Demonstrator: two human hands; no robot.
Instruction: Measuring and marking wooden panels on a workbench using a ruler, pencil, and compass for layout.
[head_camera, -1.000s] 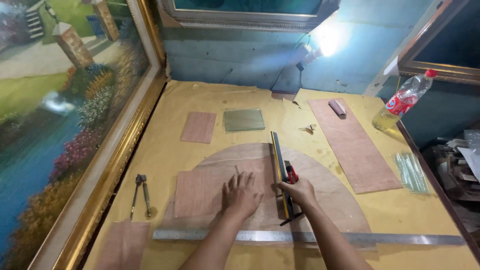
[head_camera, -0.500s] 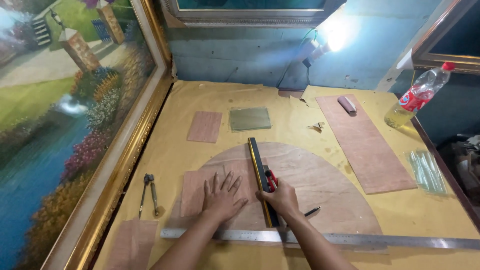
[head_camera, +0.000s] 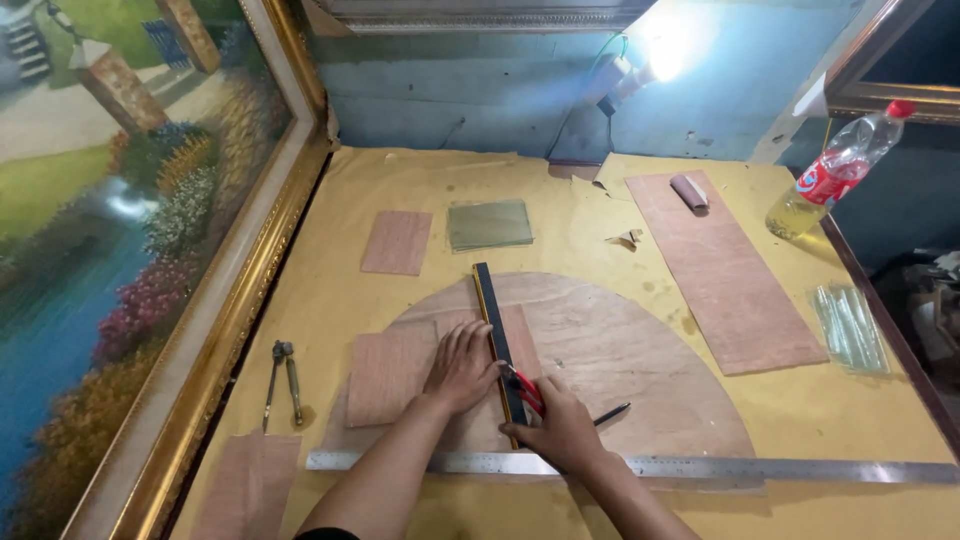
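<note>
Fingers (head_camera: 470, 345) of the left hand (head_camera: 462, 368) lie spread, pressing the black straightedge (head_camera: 497, 340) on the thin wooden sheet (head_camera: 392, 372), while the right hand (head_camera: 562, 432) at 5 o'clock grips a red-handled cutter (head_camera: 527, 392), the cut looking nearly finished.

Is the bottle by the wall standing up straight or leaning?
Leaning. The plastic bottle tilts, red cap up to the right against the wall, base on the table. It holds yellowish liquid low down.

One package that I can make out: a clear plastic bottle (head_camera: 838, 172) at the far right edge of the table, leaning against the blue wall. Red cap, red label band, pale yellowish liquid in the lower part. I see no signs and no screens.
</note>
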